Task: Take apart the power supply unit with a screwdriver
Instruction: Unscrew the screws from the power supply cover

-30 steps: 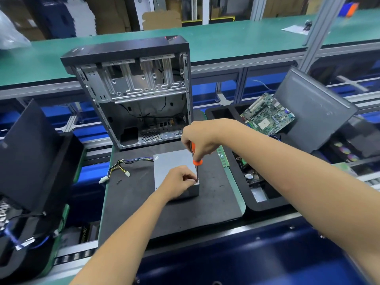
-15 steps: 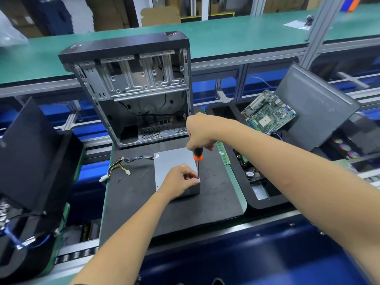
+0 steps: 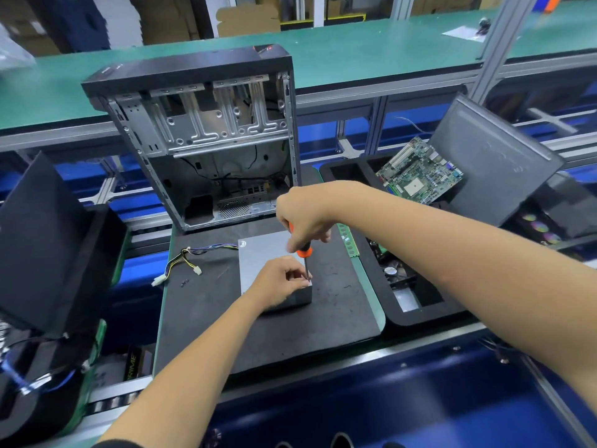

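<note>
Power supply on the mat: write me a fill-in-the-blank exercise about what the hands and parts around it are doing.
1. The right hand holds a screwdriver with an ____ handle.
2. The left hand rests on the grey ____.
3. The empty computer case stands ____ the power supply, farther from the person.
4. The green circuit board lies in the black tray to the person's ____.

Missing words: orange; power supply; behind; right

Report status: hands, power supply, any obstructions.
Right hand grips screwdriver, tip at near right corner of power supply. Left hand steadies it. Nothing obstructing.
</note>
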`<act>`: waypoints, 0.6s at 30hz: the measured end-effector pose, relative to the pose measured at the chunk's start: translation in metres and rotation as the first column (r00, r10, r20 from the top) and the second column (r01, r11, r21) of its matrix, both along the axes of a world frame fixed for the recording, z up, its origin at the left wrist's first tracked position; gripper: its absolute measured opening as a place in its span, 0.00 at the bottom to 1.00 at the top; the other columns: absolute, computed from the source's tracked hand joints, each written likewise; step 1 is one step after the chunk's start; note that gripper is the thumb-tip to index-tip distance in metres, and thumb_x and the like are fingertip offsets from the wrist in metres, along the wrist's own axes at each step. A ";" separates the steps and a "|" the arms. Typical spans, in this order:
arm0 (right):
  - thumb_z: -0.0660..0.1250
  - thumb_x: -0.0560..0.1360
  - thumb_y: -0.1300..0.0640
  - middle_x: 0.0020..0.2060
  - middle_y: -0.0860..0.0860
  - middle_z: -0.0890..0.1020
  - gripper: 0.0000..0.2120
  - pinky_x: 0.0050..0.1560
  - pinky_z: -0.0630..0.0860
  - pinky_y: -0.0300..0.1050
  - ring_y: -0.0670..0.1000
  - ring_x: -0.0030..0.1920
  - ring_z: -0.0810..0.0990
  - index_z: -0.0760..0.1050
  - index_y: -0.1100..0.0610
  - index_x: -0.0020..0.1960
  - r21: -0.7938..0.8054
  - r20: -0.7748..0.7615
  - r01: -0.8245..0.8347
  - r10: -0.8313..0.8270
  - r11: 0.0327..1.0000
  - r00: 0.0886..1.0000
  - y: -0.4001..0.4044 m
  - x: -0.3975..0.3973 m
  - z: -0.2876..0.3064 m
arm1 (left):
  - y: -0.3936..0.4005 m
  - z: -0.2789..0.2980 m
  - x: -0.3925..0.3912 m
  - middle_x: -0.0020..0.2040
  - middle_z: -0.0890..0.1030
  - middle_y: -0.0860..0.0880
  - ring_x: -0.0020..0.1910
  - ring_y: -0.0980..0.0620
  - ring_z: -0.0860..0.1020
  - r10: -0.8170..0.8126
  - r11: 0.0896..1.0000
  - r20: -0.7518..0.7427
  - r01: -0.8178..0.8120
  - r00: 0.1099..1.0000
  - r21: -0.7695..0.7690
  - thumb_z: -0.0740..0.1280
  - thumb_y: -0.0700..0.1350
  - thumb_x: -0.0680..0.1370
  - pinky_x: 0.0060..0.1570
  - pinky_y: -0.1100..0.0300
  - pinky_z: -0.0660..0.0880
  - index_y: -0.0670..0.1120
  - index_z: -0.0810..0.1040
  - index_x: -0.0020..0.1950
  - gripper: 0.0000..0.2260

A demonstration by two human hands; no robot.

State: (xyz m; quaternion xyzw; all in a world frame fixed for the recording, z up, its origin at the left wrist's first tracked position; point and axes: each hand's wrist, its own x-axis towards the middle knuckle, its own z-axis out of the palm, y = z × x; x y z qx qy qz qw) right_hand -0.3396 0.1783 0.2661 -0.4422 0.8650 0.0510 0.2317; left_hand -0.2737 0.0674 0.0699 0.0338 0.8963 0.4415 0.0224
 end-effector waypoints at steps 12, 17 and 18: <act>0.68 0.76 0.55 0.38 0.51 0.82 0.06 0.40 0.77 0.45 0.54 0.40 0.80 0.80 0.58 0.49 0.123 0.033 -0.134 0.131 0.983 0.991 -0.004 -0.007 0.007 | 0.004 0.005 0.003 0.37 0.76 0.53 0.31 0.61 0.69 0.039 0.999 0.012 -0.039 0.999 0.020 0.74 0.38 0.70 0.35 0.70 0.65 0.44 0.83 0.42 0.03; 0.75 0.71 0.55 0.38 0.43 0.79 0.09 0.42 0.74 0.42 0.48 0.44 0.78 0.82 0.53 0.51 0.122 -0.084 -0.249 0.260 0.961 0.962 -0.005 -0.004 0.004 | 0.004 0.007 0.002 0.33 0.73 0.56 0.29 0.61 0.69 0.027 1.000 0.022 -0.027 0.999 0.002 0.75 0.37 0.70 0.34 0.72 0.65 0.44 0.82 0.40 0.04; 0.76 0.69 0.53 0.39 0.45 0.82 0.11 0.41 0.75 0.43 0.49 0.43 0.79 0.82 0.54 0.50 0.105 -0.082 -0.222 0.231 0.969 0.970 -0.005 -0.004 0.004 | 0.004 0.008 0.002 0.33 0.73 0.56 0.29 0.61 0.69 0.018 1.000 0.023 -0.018 1.000 -0.007 0.74 0.37 0.70 0.34 0.73 0.65 0.44 0.81 0.39 0.04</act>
